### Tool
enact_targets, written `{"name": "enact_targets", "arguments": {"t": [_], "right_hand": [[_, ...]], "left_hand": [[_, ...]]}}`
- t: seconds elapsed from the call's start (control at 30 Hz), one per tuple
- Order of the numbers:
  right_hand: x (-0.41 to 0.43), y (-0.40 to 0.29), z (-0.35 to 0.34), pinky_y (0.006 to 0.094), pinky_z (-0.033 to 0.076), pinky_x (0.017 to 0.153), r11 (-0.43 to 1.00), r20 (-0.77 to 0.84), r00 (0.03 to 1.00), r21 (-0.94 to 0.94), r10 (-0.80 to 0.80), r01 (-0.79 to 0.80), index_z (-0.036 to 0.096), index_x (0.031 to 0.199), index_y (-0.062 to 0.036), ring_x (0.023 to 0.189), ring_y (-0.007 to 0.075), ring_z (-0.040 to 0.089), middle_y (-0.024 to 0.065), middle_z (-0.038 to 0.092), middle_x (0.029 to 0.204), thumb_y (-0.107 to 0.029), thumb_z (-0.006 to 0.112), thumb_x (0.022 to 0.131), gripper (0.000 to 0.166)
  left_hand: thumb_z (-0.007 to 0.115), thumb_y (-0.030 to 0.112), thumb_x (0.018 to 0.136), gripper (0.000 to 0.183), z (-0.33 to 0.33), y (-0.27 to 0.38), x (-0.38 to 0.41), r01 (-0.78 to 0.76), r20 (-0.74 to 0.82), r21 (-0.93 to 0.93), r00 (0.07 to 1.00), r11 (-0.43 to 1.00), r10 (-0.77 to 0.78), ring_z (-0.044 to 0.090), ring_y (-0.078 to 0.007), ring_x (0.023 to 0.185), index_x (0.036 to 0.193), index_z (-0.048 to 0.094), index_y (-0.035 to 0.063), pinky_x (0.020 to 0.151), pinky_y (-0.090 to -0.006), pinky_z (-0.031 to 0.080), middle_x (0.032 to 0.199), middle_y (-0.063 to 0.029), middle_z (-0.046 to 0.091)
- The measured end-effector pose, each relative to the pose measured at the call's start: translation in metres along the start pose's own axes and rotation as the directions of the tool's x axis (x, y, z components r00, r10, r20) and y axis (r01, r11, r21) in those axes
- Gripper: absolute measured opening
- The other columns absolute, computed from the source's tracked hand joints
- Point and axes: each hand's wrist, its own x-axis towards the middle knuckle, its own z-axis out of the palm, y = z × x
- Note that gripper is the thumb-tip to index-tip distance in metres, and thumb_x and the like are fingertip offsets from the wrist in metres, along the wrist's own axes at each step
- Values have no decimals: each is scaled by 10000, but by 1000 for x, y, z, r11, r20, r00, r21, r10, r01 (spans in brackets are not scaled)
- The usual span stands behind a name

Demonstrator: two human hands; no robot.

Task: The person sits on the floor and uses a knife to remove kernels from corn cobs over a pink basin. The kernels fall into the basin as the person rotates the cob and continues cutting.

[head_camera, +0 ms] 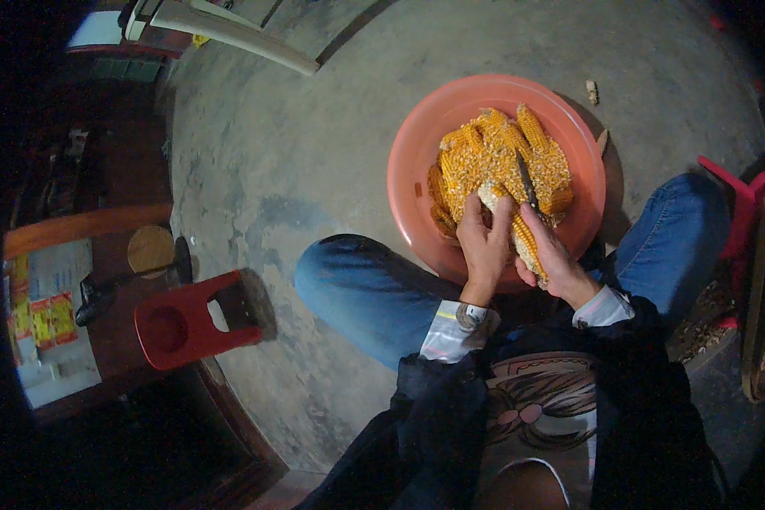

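Observation:
Over a round orange-pink plastic basin (414,210), both my hands grip corn. My right hand (558,258) holds a partly shelled ear of corn (524,237), with yellow kernel rows along one side and pale bare cob on the other. The fingers of my left hand (486,236) close around a pale, mostly bare cob end (488,193). Whether it belongs to the same ear is hidden by the fingers. A dark, narrow pointed tool (526,182) lies over the kernels, its near end by my right thumb. Loose kernels (484,159) and several whole ears (533,127) fill the basin.
A bare cob piece (591,92) lies on the concrete floor (280,146) beyond the basin. A red plastic stool (185,322) is at left, and pale furniture legs (242,41) stand at upper left. Pink-red plastic furniture (739,210) and a shallow rimmed tray (755,319) are at right.

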Motion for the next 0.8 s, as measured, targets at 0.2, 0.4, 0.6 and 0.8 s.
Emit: {"name": "enact_targets", "arguments": {"t": [0.2,0.4,0.6,0.8], "right_hand": [[2,4,-2,254,290,256,999,23,999,17,39,-39,517,871,-132,314,129,400,17,461,527,-589,384,883,475],[-5,-4,5,243,299,262,994,60,997,91,48,-54,532,871,-121,329,122,429,14,476,527,-561,394,893,461],[7,11,-6,224,328,295,896,-5,952,-340,-305,285,555,888,-68,346,93,435,4,466,526,-461,421,922,417],[3,8,-3,208,333,299,853,-11,946,-435,-324,287,568,899,-47,353,84,438,4,476,535,-442,428,925,420]], "left_hand": [[464,240,935,248,4,14,-2,-45,-2,26,999,999,45,513,-226,576,878,469,-1,538,-363,415,660,-161,522],[429,203,950,234,2,14,-2,-84,-44,-7,996,996,84,513,-231,593,860,465,-10,546,-347,408,678,-182,506],[434,208,958,281,-1,6,3,39,-46,-221,998,974,-50,358,-68,637,759,447,10,544,-230,322,644,-5,403],[401,249,961,310,-2,1,2,-1,-59,-8,998,1000,1,409,-165,589,777,455,5,532,-314,354,631,-108,441]]}}
